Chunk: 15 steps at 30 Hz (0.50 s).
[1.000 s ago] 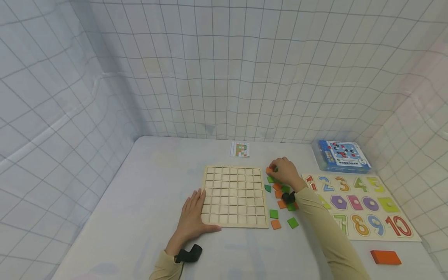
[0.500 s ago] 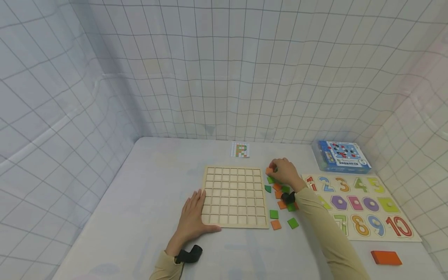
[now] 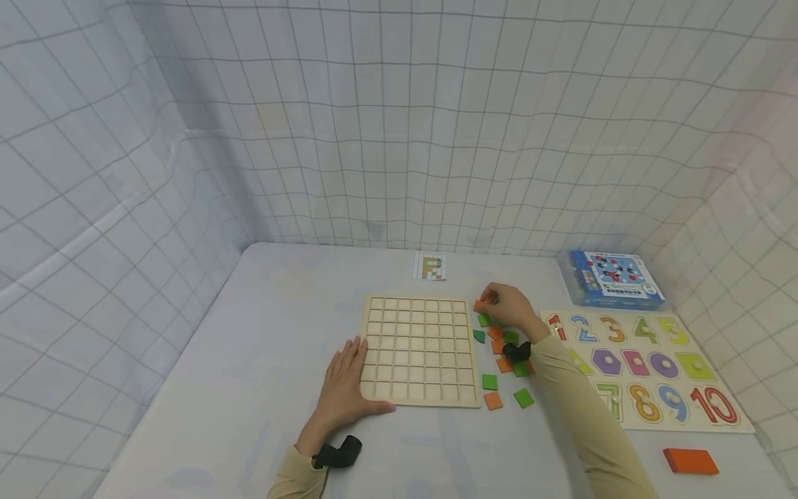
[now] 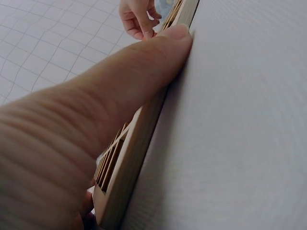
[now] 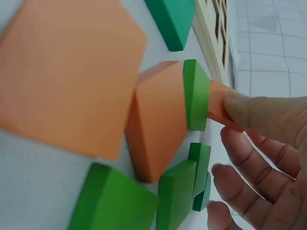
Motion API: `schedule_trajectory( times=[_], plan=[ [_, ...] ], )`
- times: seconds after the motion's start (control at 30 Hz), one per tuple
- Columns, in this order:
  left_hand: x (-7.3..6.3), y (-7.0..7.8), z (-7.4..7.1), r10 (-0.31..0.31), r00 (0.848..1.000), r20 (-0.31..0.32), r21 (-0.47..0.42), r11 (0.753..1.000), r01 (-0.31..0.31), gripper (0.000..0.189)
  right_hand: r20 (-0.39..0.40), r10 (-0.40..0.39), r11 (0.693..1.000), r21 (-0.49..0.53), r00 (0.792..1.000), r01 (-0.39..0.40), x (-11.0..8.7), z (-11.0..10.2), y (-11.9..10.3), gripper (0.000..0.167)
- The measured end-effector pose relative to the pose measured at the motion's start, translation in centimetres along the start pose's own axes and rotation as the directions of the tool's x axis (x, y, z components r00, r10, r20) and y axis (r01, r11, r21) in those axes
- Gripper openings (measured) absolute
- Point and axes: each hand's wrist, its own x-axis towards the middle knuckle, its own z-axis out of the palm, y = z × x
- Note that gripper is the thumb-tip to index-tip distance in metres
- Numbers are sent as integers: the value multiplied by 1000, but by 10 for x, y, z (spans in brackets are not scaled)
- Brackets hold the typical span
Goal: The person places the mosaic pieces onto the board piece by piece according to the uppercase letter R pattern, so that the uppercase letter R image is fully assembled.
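A wooden grid board (image 3: 419, 351) lies flat on the table, its square cells bare. My left hand (image 3: 341, 388) rests at its lower left corner, fingers straight along the left side. In the left wrist view, the thumb (image 4: 144, 62) stretches along the board's front edge. Beyond the board's upper right corner, my right hand (image 3: 510, 307) pinches an orange square tile (image 5: 218, 100) between thumb and fingers. Loose orange and green tiles lie below that hand, among them a green square tile (image 5: 195, 96) close by the pinched one. A dark green curved tile (image 3: 479, 337) lies beside the board.
Behind the board lies a small card with a coloured grid pattern (image 3: 429, 266). To the right are a number-and-shape puzzle board (image 3: 648, 371), a blue box (image 3: 614, 278) and an orange block (image 3: 690, 461). Grid-patterned curtains (image 3: 430, 138) surround the table.
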Motion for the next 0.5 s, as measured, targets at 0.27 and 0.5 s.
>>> schedule_trajectory(
  times=[0.27, 0.5],
  plan=[
    [-1, -1, 0, 3, 1000, -3, 8, 1000, -3, 126, 2, -6, 997, 78, 1000, 6, -2, 2, -12, 21],
    [-1, 0, 0, 1, 1000, -4, 6, 1000, -1, 126, 2, -133, 984, 117, 991, 132, 5, 19, -40, 20]
  ],
)
